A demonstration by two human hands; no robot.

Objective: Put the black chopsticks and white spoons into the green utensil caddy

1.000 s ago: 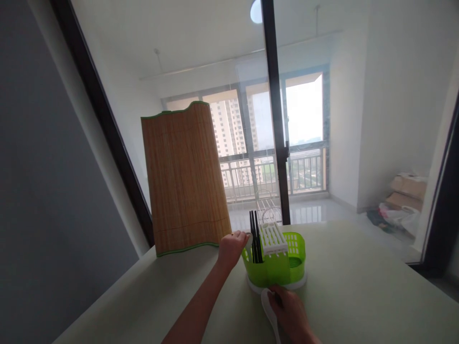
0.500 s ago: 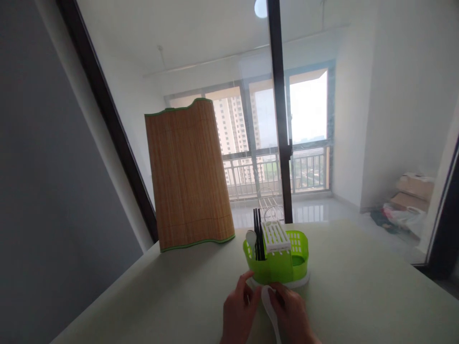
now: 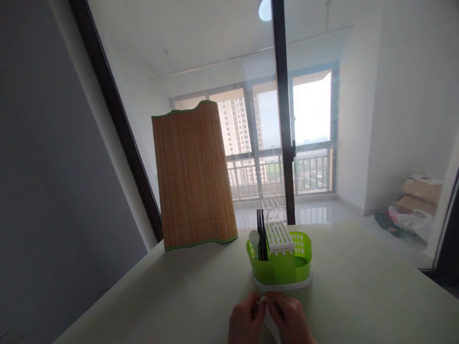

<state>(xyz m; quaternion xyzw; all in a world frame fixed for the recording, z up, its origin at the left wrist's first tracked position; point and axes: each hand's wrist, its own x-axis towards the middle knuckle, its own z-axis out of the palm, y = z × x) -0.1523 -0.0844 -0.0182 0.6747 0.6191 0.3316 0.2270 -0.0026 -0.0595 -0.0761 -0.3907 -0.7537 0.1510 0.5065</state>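
In the head view, both my hands are close together at the bottom, just in front of a green cutlery basket (image 3: 279,272) with a white base. A white spoon (image 3: 271,327) lies between them, its handle pointing down toward me. My left hand (image 3: 246,317) is closed on the left side of the spoon's bowl end, and my right hand (image 3: 291,316) pinches it from the right. Fingers hide most of the bowl. Black chopsticks (image 3: 261,236) and another spoon (image 3: 254,239) stand in the basket's left part. A white slotted rack (image 3: 278,237) sits across its middle.
A bamboo mat (image 3: 193,177) with green edging stands upright at the back left of the pale table (image 3: 172,296). Behind the table is a dark-framed glass door (image 3: 285,119). Cardboard boxes (image 3: 421,191) and bags lie on the floor at the far right.
My left hand has come in from beside the spoon and its raised fingers have closed on the bowl end. Both hands sit slightly lower, farther from the basket. The view has shifted a little.
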